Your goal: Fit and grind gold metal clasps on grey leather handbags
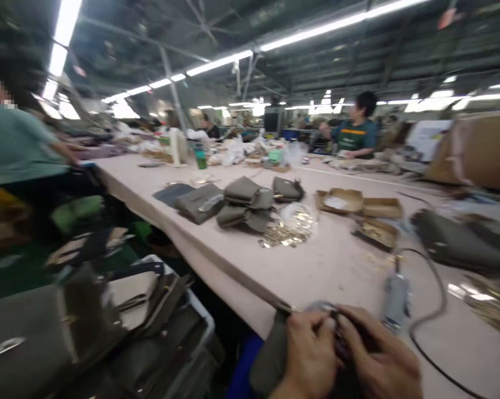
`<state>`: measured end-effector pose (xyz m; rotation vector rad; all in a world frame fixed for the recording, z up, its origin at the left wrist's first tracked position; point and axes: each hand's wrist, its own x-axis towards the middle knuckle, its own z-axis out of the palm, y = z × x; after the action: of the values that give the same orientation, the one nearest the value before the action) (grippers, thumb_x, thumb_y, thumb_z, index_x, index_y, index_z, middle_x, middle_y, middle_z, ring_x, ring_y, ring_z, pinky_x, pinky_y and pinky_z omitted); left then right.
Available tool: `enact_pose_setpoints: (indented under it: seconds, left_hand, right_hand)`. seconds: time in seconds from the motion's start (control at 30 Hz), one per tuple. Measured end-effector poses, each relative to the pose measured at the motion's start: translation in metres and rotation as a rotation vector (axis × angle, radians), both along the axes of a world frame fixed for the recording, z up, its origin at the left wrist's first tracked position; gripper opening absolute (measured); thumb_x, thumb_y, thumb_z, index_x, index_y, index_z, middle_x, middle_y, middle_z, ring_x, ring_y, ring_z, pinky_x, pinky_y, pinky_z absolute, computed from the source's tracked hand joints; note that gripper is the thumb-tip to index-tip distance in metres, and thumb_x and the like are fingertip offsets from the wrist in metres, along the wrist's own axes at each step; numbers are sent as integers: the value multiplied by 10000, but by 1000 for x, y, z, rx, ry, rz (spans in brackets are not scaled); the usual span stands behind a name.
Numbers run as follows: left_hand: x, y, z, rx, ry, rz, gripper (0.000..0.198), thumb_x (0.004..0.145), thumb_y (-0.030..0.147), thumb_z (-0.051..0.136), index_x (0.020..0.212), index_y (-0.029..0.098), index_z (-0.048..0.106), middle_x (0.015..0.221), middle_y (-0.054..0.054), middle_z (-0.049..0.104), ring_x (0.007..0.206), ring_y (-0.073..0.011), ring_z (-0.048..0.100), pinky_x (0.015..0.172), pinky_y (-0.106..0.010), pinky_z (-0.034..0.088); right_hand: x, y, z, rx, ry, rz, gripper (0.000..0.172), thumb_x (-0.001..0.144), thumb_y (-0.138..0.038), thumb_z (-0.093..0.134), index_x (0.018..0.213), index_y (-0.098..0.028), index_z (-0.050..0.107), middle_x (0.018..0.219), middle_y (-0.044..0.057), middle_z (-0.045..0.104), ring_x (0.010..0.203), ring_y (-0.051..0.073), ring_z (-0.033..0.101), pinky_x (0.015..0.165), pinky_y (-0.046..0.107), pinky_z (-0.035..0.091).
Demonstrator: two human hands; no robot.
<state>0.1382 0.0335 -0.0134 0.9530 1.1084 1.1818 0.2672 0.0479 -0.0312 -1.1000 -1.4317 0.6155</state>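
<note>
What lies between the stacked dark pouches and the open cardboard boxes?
Shiny metal pieces and clear plastic, with another dark pouch behind; the head view shows it.

Dark piece [269, 354] partly hidden by left hand [310, 354], right hand [381, 357] cropped below, metal pieces [489, 310] cropped at right

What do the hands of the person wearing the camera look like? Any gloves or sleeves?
The left hand and the right hand are both bare: no gloves. Each shows a thumb and bent fingers. No sleeve shows where the picture cuts them off. The picture is too blurry to tell about rings or little marks.
</note>
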Motion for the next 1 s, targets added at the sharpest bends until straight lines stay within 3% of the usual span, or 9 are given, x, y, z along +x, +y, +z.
enact_pose_setpoints:
  seconds: [0.07, 0.2, 0.6, 0.87, 1.0]
  left_hand:
    - [14, 8, -11, 35, -11, 5, 373, 970, 442, 651, 880, 114, 801, 771, -105, 756, 651, -236, 711, 612, -315, 606]
    - [12, 15, -20, 47, -100, -21, 324, 898, 411, 723, 926, 103, 819, 740, -94, 763, 563, -223, 709, 577, -303, 622]
    - [12, 13, -15, 0, -200, 15, 483, 938, 533, 722, 974, 59, 810, 771, -120, 760, 605, -232, 729, 562, -287, 625]
    - [12, 12, -3, -56, -288, 83, 551, 785, 583, 863, 858, 39, 816, 736, -135, 744, 633, -247, 737, 572, -277, 627]
    - [9, 11, 2, -61, -333, 42, 557, 802, 583, 856, 893, 34, 826, 780, -153, 754, 678, -250, 743, 621, -295, 637]
  right_hand:
    - [18, -3, 0, -70, -46, 0, 216, 944, -430, 743, 1054, -255, 806, 1020, 61, 760, 895, 229, 734, 754, 260, 623]
    - [15, 2, 5, -131, -18, 51, 191, 972, -371, 703, 1065, -235, 800, 1029, 65, 745, 922, 221, 713, 794, 276, 611]
    - [13, 1, 9, -117, 37, 94, 133, 978, -304, 712, 1060, -238, 795, 1028, 55, 733, 932, 205, 698, 812, 282, 579]
    - [17, -1, 5, -140, 36, 85, 178, 969, -319, 715, 1106, -254, 808, 1112, 66, 746, 1039, 243, 706, 912, 330, 595]
    - [18, -3, 5, -160, 51, 100, 176, 972, -311, 718, 1118, -258, 800, 1128, 61, 742, 1053, 234, 701, 923, 315, 585]
